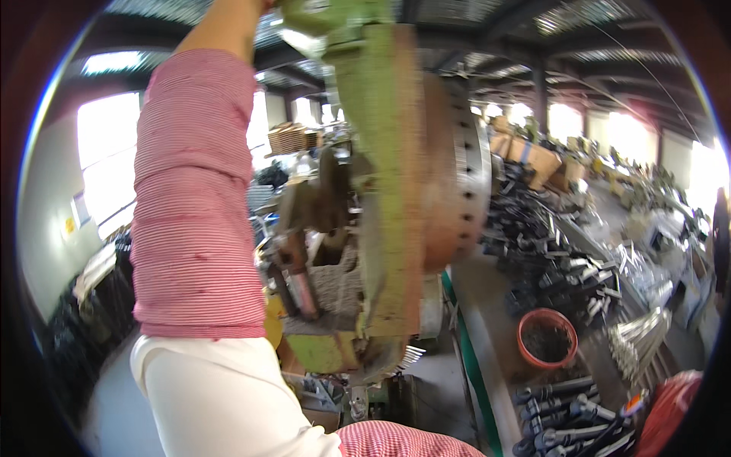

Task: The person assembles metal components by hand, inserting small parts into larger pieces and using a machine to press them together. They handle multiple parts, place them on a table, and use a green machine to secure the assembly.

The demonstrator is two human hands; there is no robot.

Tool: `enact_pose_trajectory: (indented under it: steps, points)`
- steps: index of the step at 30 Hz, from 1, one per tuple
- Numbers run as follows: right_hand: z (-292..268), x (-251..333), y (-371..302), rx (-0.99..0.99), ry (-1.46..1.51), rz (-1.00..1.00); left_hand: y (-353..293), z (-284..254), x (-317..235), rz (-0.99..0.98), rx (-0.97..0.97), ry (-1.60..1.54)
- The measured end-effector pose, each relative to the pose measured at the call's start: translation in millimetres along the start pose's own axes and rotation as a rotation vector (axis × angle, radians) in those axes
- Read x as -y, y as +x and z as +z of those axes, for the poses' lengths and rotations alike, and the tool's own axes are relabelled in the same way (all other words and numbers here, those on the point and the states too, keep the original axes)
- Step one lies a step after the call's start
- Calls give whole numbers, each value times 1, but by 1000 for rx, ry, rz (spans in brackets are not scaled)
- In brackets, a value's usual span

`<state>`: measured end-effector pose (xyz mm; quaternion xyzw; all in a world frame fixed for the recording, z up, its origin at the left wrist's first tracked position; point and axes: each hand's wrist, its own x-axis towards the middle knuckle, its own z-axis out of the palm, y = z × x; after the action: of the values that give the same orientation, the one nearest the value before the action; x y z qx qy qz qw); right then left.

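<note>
My left arm reaches up the left side, in a red-and-white striped sleeve cover (198, 198) over a white sleeve. The bare left forearm (225, 30) runs off the top edge, where only a sliver of my left hand (266, 4) shows, beside the top of a green machine (392, 175). Its fingers and anything they grip lie outside the picture. The machine, blurred by motion, carries a large round metal wheel (472, 171) with holes around its rim. A second striped sleeve (403, 439) crosses the lower edge; my right hand is out of view.
An orange-rimmed bucket (547, 338) with dark contents stands at right. Several dark metal parts with shiny ends (571, 423) lie below it, near a bundle of pale rods (640, 343). A heap of black parts (533, 244) spreads behind. Cardboard boxes (533, 160) stand farther back.
</note>
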<state>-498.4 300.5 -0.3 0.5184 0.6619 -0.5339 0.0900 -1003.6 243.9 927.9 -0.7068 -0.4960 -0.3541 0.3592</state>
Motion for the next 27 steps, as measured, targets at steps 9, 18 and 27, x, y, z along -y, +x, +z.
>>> enact_pose_trajectory:
  steps: [9,18,27]
  points:
    - [62,-105,-3,9,171,93,-24,240,-79,-254,323,7]
    - [53,-139,-26,-62,157,70,-88,309,-133,-270,444,25]
    - [93,-189,-38,144,23,-112,-222,227,-165,-203,343,120]
